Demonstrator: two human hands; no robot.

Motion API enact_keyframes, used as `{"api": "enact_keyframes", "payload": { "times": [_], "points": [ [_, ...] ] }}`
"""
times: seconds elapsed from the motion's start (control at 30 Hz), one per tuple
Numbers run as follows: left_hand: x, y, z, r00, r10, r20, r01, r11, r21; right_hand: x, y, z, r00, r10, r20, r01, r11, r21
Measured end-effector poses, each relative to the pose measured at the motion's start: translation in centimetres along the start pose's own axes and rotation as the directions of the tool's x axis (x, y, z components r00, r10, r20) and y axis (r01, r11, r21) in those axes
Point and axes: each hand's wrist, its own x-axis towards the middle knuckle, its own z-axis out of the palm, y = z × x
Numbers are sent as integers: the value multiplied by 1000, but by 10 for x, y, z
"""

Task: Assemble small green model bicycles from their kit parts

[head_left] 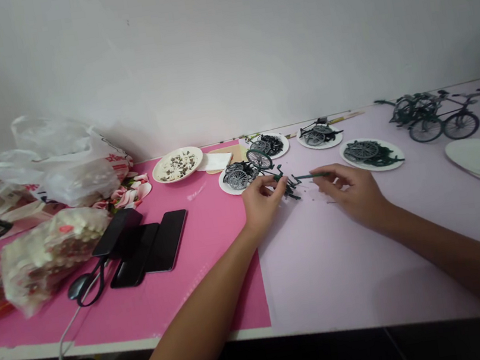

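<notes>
Item 1: model bicycle [283, 181], dark green, held above the table [335, 274] between the hands. Long axis slanting from 11 to 5 o'clock (12 toward the wall); wheel [259, 159] at the 11 o'clock end, thin bars at the 5 o'clock end.

Item 2: thin green stick [318, 175], lying level along the 9-to-3 o'clock line, tip pointing to 9 o'clock at the bicycle; contact cannot be told.

Left hand [261, 202]: thumb and forefinger pinched on the bicycle's frame; forearm directed between 1 and 2 o'clock.

Right hand [354, 190]: narrow grip, thumb and fingers on the stick's 3 o'clock end; forearm directed between 10 and 11 o'clock.

Surroundings: plate of wheels [226, 186], 11 o'clock of the left hand; plate of green parts [367, 167], 1 o'clock of the right hand; assembled bicycles [461, 124], 2 o'clock, well apart from it.
</notes>
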Motion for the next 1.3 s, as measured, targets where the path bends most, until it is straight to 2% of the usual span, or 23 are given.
{"api": "enact_keyframes", "payload": {
  "times": [0.1,0.37,0.67,0.9,1.3],
  "points": [
    [0,-1,0,1000,2,6,-2,1000,-3,0,-2,-1,998,50,26,-49,997,-56],
    [0,-2,1,1000,10,11,-9,1000,-12,-2,2,3,998,32,54,-26,994,-108],
    [-1,0,1,1000,-5,31,5,1000,-7,-1,0,6,993,43,107,-32,995,-99],
    [-3,5,1,999,0,40,-1,1000,7,-1,-1,7,993,6,122,-3,1000,-26],
    [-13,19,9,993,-97,71,104,989,-103,-1,-1,4,999,-14,44,16,999,-37]
  ]
}}
